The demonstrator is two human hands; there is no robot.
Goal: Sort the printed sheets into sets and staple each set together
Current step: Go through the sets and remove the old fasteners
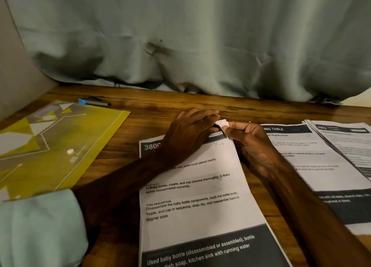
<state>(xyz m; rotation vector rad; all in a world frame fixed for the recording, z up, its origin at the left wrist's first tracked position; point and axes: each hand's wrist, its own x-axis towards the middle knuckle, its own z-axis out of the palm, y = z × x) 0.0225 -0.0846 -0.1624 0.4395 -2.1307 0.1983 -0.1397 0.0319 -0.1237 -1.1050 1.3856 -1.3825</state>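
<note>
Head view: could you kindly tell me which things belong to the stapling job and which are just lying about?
Job: front set, pinched by right hand; sheets on the right; stapler.
Lying about: yellow folder; pale cloth.

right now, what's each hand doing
Left hand: open, flat on the front sheet.
Right hand: pinching that sheet's top corner.

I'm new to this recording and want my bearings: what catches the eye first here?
Both hands meet at the top right corner of the printed sheet in the middle: the left hand lies flat on it while the right hand pinches the upturned corner. A bright yellow folder lies at the left, a blue-and-black stapler just beyond it, untouched. Further printed sheets lie to the right.
</note>
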